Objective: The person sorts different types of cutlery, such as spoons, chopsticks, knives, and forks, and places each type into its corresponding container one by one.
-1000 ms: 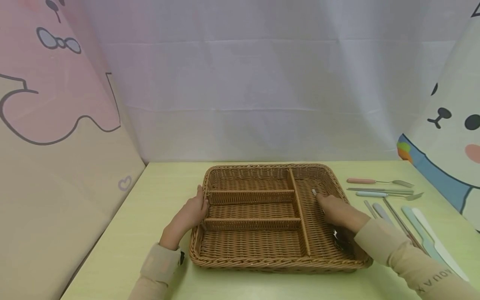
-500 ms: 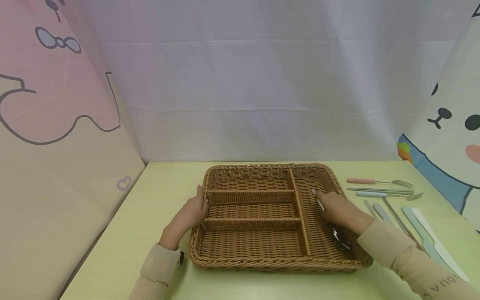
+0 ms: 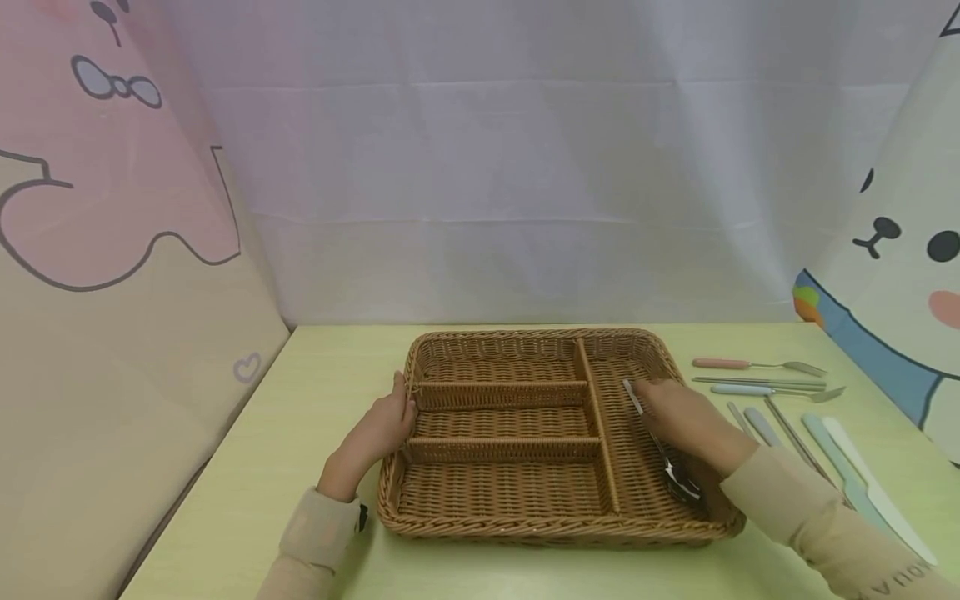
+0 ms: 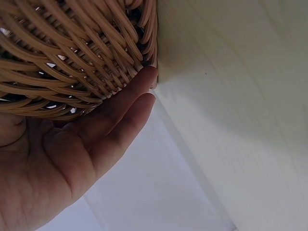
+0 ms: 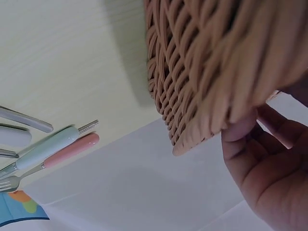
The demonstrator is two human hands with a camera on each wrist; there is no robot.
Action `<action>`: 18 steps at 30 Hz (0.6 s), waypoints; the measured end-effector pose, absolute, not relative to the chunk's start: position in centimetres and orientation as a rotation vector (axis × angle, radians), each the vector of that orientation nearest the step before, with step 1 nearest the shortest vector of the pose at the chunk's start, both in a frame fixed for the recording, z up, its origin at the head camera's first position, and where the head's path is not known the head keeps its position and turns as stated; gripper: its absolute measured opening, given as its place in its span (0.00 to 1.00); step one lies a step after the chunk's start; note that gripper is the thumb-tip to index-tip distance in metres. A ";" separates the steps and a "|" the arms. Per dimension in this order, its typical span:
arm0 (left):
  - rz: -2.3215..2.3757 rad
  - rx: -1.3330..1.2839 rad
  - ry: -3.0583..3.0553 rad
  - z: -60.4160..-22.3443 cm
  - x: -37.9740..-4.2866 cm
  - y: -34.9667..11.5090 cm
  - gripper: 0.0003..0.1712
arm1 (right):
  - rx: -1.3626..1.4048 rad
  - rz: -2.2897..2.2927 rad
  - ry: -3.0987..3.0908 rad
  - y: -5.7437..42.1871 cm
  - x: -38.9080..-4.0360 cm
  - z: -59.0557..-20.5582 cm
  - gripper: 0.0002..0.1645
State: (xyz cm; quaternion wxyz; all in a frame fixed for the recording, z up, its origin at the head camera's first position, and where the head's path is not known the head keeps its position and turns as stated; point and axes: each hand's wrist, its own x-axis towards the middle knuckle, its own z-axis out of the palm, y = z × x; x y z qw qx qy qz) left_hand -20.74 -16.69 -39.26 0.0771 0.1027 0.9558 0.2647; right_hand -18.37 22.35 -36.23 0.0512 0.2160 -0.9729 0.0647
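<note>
A brown wicker basket (image 3: 510, 527) with several compartments stands on the table. My left hand (image 3: 380, 425) holds its left rim, thumb at the rim; in the left wrist view two fingers (image 4: 120, 120) stretch along the outer weave. In the right compartment lies a shiny metal spoon (image 3: 682, 483), its thin handle slanting up to the far left. Just right of that handle is my right hand (image 3: 682, 421), reaching over the basket's right wall, fingertips close to the handle. The right wrist view shows its fingers loosely bent beside the rim, with their tips partly hidden.
Right of the basket lie a pink-handled fork (image 3: 723, 363), metal chopsticks (image 3: 757, 382), a blue-handled fork (image 3: 742, 389) and several other utensils, among them a white-handled one (image 3: 877, 492). White cloth (image 3: 480, 167) hangs behind the table, with printed cloth at both sides.
My right hand has shifted slightly to the right, uncovering more of the spoon's handle. The spoon stays in its place. My left hand has not visibly moved.
</note>
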 end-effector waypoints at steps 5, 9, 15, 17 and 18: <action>0.799 0.308 2.863 -39.3 -20.7 -16.8 0.36 | 0.617 0.240 -2.946 22.7 -18.0 -35.7 0.18; 0.793 0.302 2.863 -39.4 -20.8 -16.8 0.36 | 0.574 0.269 -2.978 23.2 -18.0 -35.2 0.11; 0.808 0.300 2.852 -39.4 -20.8 -16.9 0.37 | 0.537 0.278 -2.918 24.4 -17.9 -34.5 0.07; 0.810 0.298 2.849 -39.4 -20.8 -16.9 0.36 | 0.511 0.292 -2.900 25.1 -17.9 -34.3 0.07; 0.809 0.298 2.849 -39.4 -20.8 -16.9 0.36 | 0.503 0.290 -2.886 25.4 -17.9 -34.3 0.08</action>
